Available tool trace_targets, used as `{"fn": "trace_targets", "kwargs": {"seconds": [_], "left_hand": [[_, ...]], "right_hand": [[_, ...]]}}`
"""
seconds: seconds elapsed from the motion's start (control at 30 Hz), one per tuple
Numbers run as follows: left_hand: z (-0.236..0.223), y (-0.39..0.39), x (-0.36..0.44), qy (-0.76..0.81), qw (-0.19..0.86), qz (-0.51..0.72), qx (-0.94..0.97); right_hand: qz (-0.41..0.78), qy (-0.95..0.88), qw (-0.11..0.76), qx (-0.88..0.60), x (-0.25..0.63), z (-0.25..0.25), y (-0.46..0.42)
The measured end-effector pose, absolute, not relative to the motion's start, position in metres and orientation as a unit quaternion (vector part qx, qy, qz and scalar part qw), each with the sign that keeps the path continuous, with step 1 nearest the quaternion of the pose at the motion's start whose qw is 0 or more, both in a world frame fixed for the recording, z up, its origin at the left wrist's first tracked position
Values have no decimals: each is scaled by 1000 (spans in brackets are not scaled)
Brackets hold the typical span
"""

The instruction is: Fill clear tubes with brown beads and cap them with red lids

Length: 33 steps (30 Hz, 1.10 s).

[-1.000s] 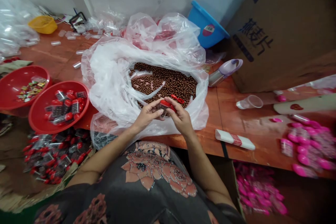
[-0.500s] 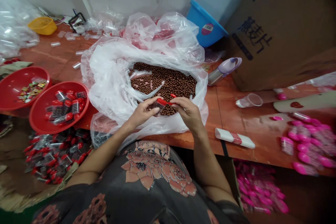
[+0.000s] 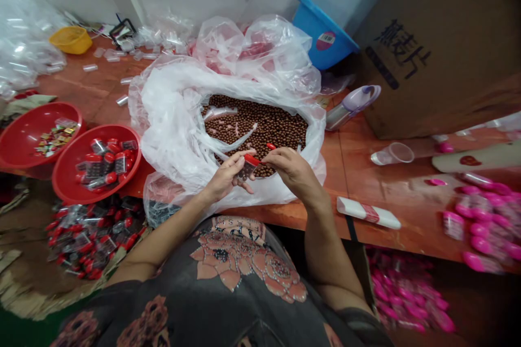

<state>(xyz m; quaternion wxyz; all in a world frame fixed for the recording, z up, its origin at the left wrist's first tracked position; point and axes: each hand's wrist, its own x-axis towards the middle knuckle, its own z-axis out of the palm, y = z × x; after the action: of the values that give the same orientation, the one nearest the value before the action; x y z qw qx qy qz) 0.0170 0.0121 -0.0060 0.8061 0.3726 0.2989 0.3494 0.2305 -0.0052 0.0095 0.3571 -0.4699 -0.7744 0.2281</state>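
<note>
While the left hand [image 3: 222, 180] holds the small clear container [image 3: 246, 172] between thumb and fingers, with its lower fingers partly spread, the right hand [image 3: 292, 171] is positioned beside the red cap [image 3: 252, 159], thumb and forefinger brought close together and the other fingers curled; whether they grip anything cannot be determined. The container is held over the near side of the brown balls [image 3: 273, 122] in the mouth of the white plastic bag [image 3: 171, 100]. Judged by appearance, the unit is light, with a stiff, smooth wall that may slip in the fingers and could crack under hard squeezing. Take hold of the body at its sides, below the cap, leaving the capped end accessible. The capped end points away from the person and slightly right; the long axis appears to run from there back toward the left palm, though its exact tilt is unclear.
</note>
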Motion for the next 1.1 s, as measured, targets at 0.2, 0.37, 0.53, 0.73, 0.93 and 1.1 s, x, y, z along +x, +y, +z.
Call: {"fn": "trace_targets", "kwargs": {"seconds": [0.2,0.37,0.53,0.73,0.93,1.1], "left_hand": [[-1,23,14,325,779,387,371],[2,28,9,337,763,412,368],[1,27,7,360,749,410,375],[-5,23,13,369,751,379,397],[-9,16,23,393,734,340,438],[-15,15,23,385,743,336,433]], "right_hand": [[296,-646,419,-566,230,-36,15],[204,-741,179,-614,219,-73,25],[203,-731,212,-616,217,-70,25],[283,-598,502,-558,210,-22,13],[265,-705,429,-499,190,4,2],[194,-791,334,-475,191,5,-2]]}}
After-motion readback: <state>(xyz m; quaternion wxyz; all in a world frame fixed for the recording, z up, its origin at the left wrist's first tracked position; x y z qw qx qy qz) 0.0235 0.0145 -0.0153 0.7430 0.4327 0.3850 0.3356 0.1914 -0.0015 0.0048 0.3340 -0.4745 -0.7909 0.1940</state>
